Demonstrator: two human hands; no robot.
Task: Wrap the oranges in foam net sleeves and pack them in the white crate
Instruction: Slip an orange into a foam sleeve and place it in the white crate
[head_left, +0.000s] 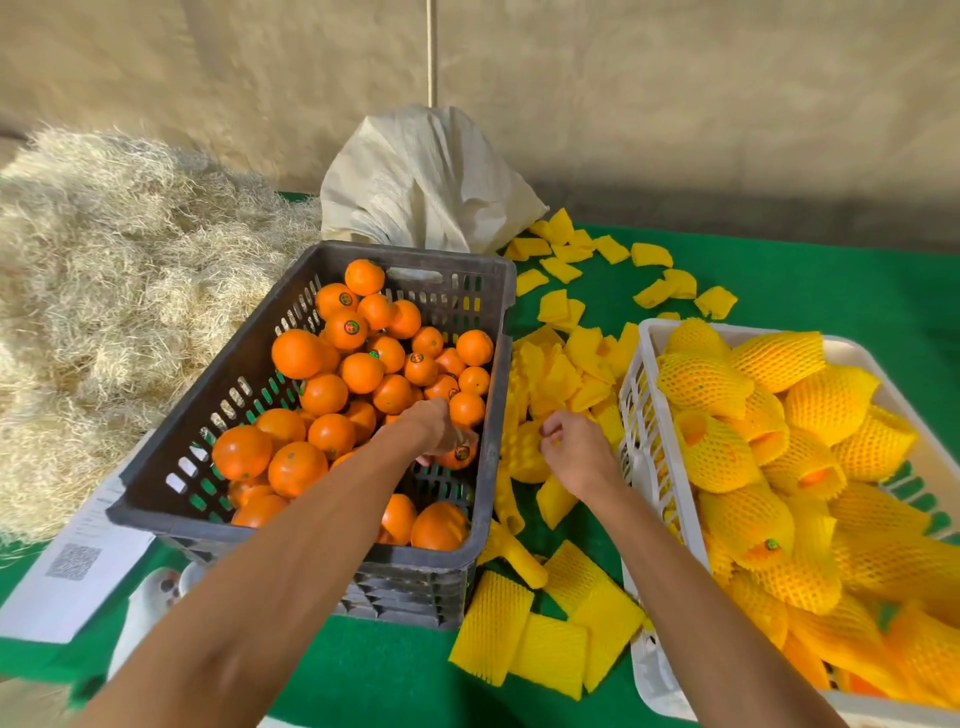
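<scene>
Left hand reaching into dark crate at frame centre, fingers curled over a stickered orange near the crate's right wall. Right hand just right of it, pinching a yellow foam net sleeve from the loose pile on the green cloth. White crate at right, already holding many sleeved fruit.

Handling, judged: orange firm, smooth, moderately heavy — best cupped around its middle. Sleeve light, soft, stretchy — best taken at an open end.

Labels: round stickers on fruit, unreadable; QR code on paper, lower left.
</scene>
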